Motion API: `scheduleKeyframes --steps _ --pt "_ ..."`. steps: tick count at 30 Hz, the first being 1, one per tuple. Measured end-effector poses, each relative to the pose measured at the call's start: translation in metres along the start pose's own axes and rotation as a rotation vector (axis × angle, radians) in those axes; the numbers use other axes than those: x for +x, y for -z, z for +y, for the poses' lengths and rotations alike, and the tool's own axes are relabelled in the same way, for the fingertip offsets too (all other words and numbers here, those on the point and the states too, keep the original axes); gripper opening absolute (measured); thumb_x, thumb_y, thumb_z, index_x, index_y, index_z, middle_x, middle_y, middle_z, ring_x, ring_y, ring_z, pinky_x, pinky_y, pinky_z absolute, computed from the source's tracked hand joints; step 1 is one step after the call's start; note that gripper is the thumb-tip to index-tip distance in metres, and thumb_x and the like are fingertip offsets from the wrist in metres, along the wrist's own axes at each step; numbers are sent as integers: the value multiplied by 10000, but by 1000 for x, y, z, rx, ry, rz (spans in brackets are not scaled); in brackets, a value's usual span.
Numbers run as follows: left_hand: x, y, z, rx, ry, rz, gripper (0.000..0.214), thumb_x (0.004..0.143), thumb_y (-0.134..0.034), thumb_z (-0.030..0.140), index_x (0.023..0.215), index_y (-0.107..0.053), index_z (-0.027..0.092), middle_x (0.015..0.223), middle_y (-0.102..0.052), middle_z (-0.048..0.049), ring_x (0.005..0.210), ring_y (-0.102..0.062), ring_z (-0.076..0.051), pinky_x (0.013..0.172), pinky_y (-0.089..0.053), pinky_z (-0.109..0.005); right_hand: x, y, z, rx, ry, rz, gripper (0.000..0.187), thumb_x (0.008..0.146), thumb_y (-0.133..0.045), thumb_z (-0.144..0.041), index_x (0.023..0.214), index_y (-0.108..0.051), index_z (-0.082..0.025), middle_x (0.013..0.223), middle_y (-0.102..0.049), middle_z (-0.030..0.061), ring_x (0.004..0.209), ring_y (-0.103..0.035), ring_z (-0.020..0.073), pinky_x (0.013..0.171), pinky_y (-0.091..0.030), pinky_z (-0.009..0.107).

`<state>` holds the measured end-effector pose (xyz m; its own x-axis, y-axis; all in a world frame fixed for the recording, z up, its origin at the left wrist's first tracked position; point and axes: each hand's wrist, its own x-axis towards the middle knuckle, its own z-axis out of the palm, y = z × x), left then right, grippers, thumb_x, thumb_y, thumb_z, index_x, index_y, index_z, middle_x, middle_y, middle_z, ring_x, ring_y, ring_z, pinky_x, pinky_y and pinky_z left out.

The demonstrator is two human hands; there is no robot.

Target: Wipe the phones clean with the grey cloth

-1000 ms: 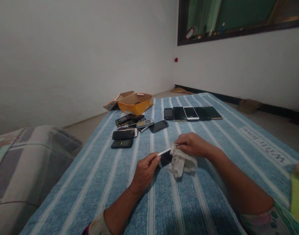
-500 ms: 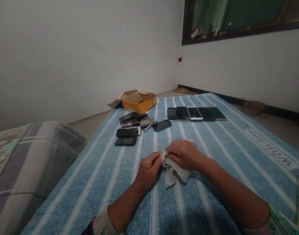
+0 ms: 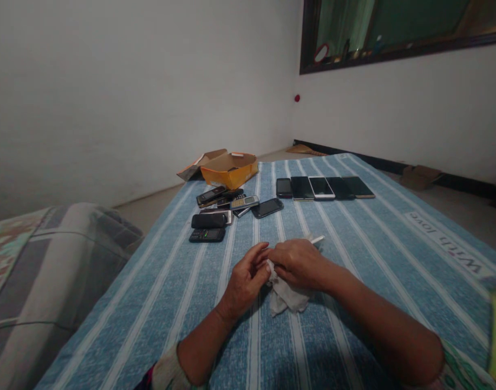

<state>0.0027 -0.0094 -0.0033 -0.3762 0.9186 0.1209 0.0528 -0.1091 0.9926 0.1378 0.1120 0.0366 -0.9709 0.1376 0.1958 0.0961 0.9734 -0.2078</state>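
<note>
The phone [image 3: 318, 239], its screen visible a second ago, now shows only a pale end far right of the right hand [image 3: 299, 262], which pinches the white cloth [image 3: 289, 299], while the left hand's [image 3: 245, 284] fingers part, any hold unclear, suggesting a regrip.

One legible text: "With love", inverted, on the pale strip [image 3: 445, 242] of the blue-and-white striped cloth [image 3: 361, 222], well right of my right hand [image 3: 299, 264].
</note>
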Motion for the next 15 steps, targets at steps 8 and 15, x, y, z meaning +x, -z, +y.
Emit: scheduleKeyframes --steps 8,15 --pt "1 0 0 -35 1 13 510 763 -764 314 1243 -675 169 1332 -677 -152 1250 -618 -310 1078 -476 -431 -1 1 0 30 -68 16 203 908 -552 -167 1098 -621 -152 1034 -688 100 862 -634 199 693 -393 297" --pt "2 0 4 2 -41 14 451 805 -732 302 1240 -705 184 1304 -700 -124 1234 -628 -294 1080 -472 -411 -1 -1 0 77 -127 105 228 862 -553 -148 1088 -551 -176 1059 -660 84 881 -612 191 700 -389 290"
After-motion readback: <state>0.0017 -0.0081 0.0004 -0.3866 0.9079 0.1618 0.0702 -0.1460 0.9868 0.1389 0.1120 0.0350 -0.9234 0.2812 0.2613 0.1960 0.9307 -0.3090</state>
